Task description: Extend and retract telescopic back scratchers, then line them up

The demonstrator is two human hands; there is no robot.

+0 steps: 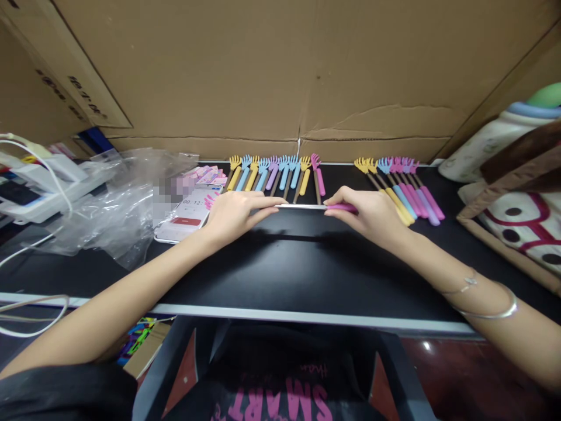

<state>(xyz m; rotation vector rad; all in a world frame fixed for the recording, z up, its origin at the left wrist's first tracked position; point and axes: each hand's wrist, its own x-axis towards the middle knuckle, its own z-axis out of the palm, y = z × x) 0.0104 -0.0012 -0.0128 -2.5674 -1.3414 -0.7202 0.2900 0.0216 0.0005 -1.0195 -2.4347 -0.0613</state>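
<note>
My left hand (236, 211) and my right hand (366, 213) hold a back scratcher level above the black table. Its silvery rod (302, 206) shows between them. My left fingers pinch the rod near its left end, and a pink claw shows just beyond that hand. My right fingers close on the pink handle (342, 207). Behind the hands lies a row of back scratchers with yellow, blue, purple and pink claws (293, 164) and matching handles (284, 178). Beyond my right hand, several more back scratchers (412, 190) lie slanted side by side.
Left of the hands lie a phone (186, 213) showing a timer, crumpled clear plastic bags (127, 202), pink packets (205, 174) and a white power strip (56, 187) with cables. At right stand a bottle (486, 140) and a bag (521, 219). Cardboard (272, 70) walls the back.
</note>
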